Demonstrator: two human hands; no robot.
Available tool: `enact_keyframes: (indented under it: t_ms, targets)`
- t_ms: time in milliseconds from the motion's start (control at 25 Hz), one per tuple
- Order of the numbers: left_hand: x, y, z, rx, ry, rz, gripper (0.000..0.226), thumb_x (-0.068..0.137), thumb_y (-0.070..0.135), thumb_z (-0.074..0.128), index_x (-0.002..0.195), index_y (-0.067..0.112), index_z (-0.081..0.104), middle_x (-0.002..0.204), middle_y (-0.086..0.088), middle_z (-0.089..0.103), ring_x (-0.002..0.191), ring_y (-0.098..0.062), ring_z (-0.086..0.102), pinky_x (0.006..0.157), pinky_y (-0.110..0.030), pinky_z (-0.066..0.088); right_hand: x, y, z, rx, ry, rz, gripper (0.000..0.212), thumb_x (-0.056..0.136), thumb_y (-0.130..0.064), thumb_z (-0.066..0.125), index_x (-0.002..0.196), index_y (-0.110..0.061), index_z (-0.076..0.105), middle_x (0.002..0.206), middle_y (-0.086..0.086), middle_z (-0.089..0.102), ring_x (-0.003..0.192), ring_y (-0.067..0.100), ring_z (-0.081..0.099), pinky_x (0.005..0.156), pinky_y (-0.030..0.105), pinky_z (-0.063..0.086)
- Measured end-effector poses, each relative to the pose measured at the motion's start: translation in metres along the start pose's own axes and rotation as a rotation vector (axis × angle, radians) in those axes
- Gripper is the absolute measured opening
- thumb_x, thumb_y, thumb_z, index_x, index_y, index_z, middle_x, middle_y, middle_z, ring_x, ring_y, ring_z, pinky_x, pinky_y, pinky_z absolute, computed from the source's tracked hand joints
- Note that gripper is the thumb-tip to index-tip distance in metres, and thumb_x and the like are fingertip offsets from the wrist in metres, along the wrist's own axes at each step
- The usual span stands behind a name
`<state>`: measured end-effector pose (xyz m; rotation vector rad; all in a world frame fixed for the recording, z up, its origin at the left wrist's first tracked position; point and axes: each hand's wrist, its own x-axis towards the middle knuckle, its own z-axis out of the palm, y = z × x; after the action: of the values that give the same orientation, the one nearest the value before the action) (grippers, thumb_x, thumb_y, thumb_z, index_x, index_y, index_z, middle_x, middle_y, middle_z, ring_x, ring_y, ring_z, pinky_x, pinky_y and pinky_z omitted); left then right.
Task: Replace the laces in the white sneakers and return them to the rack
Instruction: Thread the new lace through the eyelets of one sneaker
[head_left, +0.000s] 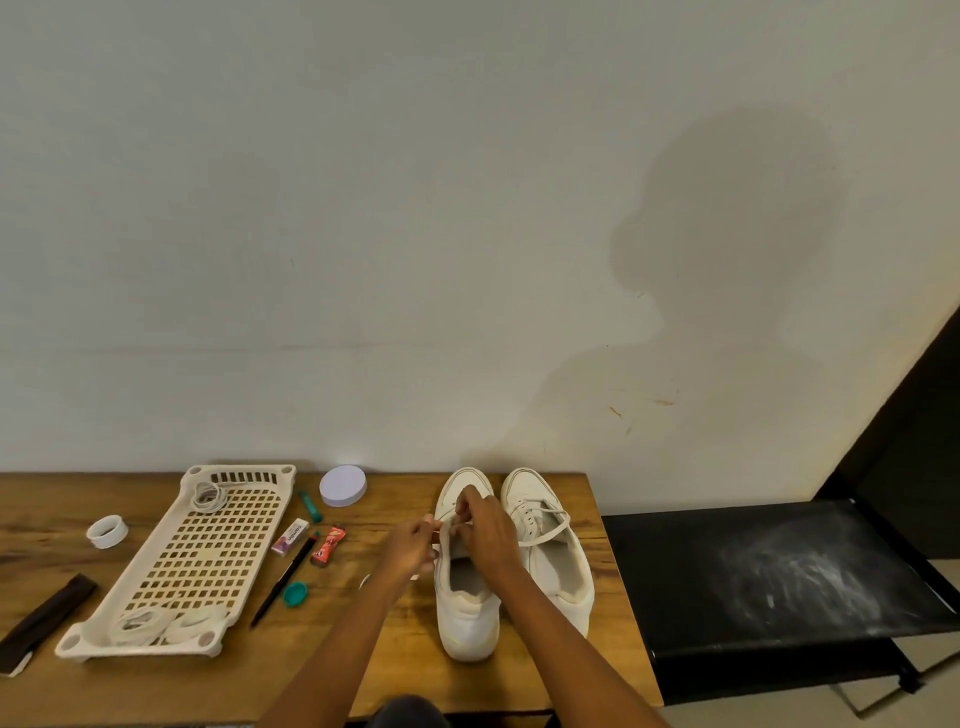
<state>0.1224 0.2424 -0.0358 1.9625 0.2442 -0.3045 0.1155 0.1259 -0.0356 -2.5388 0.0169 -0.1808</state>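
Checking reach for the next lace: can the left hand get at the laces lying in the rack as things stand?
Probably yes, once freed. The left hand is pinching the lace at the left sneaker; the laces lie uncovered at the near end of the rack, with only bare table between.

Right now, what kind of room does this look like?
Probably a home room or small workspace, though little shows. A wooden table stands against a bare wall, holding sneakers, a plastic rack and small clutter such as a pen. A black bench stands beside it.
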Motion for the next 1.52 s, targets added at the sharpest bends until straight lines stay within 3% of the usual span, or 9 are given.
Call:
enact_keyframes:
  t_ms: [120, 280, 480, 640, 800, 880, 1080, 1320, 1520]
  targets:
    - [0.002, 0.004, 0.013, 0.031, 0.099, -0.043, 0.026, 0.098, 0.020, 0.046, 0.098, 0.006, 0.067, 0.093, -0.011, 0.063, 0.080, -0.020, 0.057, 0.062, -0.021, 0.047, -0.002, 0.003, -0.006, -0.076, -0.042, -0.031, 0.023, 0.092, -0.021, 0.053, 0.115, -0.016, 0.055, 0.117, 0.004, 0.062, 0.109, 0.017, 0.050, 0.080, 0.020, 0.032]
    - [0.002, 0.010, 0.021, -0.143, 0.059, -0.133, 0.013, 0.090, 0.013, 0.059, 0.081, 0.010, 0.068, 0.097, -0.015, 0.067, 0.090, -0.030, 0.063, 0.085, -0.042, 0.055, -0.012, 0.011, -0.017, -0.111, -0.086, -0.100, 0.027, 0.093, -0.021, 0.048, 0.119, -0.016, 0.054, 0.122, 0.003, 0.060, 0.117, 0.018, 0.046, 0.092, 0.027, 0.031]
    - [-0.003, 0.015, 0.016, -0.120, 0.077, -0.116, 0.020, 0.098, 0.014, 0.044, 0.097, 0.006, 0.062, 0.098, -0.012, 0.063, 0.085, -0.023, 0.058, 0.065, -0.024, 0.049, -0.022, -0.004, -0.017, -0.136, -0.050, -0.108, 0.035, 0.096, -0.033, 0.045, 0.125, -0.016, 0.051, 0.127, 0.002, 0.057, 0.122, 0.018, 0.043, 0.101, 0.031, 0.031]
    - [-0.009, 0.018, 0.010, -0.564, 0.073, -0.244, 0.024, 0.101, 0.012, 0.034, 0.096, 0.006, 0.056, 0.095, -0.012, 0.062, 0.080, -0.022, 0.058, 0.064, -0.029, 0.048, -0.030, -0.017, -0.010, -0.196, -0.025, -0.101, 0.038, 0.092, -0.034, 0.049, 0.124, -0.013, 0.051, 0.120, 0.008, 0.061, 0.121, 0.023, 0.043, 0.094, 0.033, 0.037]
    - [-0.010, 0.019, -0.039, -0.933, 0.293, -0.326, 0.026, 0.099, 0.003, 0.032, 0.078, 0.004, 0.047, 0.074, -0.010, 0.047, 0.062, -0.018, 0.049, 0.066, -0.030, 0.050, -0.036, -0.021, -0.008, -0.146, 0.005, -0.046, 0.038, 0.091, -0.031, 0.049, 0.125, -0.016, 0.047, 0.119, 0.007, 0.058, 0.115, 0.020, 0.047, 0.083, 0.027, 0.044]
    - [-0.012, 0.014, -0.072, -0.803, 0.463, -0.324, 0.020, 0.097, 0.001, 0.033, 0.097, -0.003, 0.053, 0.077, -0.013, 0.049, 0.062, -0.022, 0.050, 0.060, -0.030, 0.046, -0.038, -0.021, -0.007, -0.126, 0.030, -0.027, 0.038, 0.091, -0.032, 0.049, 0.127, -0.018, 0.045, 0.121, 0.005, 0.056, 0.113, 0.018, 0.050, 0.083, 0.025, 0.045]
    - [-0.018, -0.018, -0.125, -0.305, 0.745, -0.316, 0.031, 0.096, 0.002, 0.041, 0.122, -0.013, 0.047, 0.120, -0.029, 0.054, 0.110, -0.043, 0.054, 0.087, -0.042, 0.045, -0.040, -0.023, -0.007, -0.065, 0.030, 0.007, 0.042, 0.091, -0.036, 0.051, 0.129, -0.019, 0.043, 0.123, 0.003, 0.056, 0.110, 0.015, 0.054, 0.082, 0.021, 0.046]
    - [-0.019, -0.039, -0.075, 0.473, 0.277, -0.053, 0.037, 0.093, 0.014, 0.047, 0.129, 0.006, 0.050, 0.132, -0.015, 0.053, 0.121, -0.030, 0.050, 0.101, -0.039, 0.041, -0.039, -0.018, -0.002, -0.063, 0.042, 0.010, 0.050, 0.090, -0.043, 0.052, 0.134, -0.023, 0.037, 0.117, 0.001, 0.061, 0.106, 0.013, 0.056, 0.077, 0.017, 0.044]
    - [-0.010, 0.014, -0.011, 0.307, 0.042, 0.184, 0.028, 0.092, 0.011, 0.055, 0.120, 0.010, 0.054, 0.117, -0.009, 0.063, 0.094, -0.015, 0.057, 0.078, -0.023, 0.047, -0.035, -0.014, 0.004, -0.012, 0.050, 0.012, 0.052, 0.091, -0.045, 0.051, 0.135, -0.023, 0.035, 0.111, 0.001, 0.064, 0.101, 0.014, 0.061, 0.077, 0.021, 0.047]
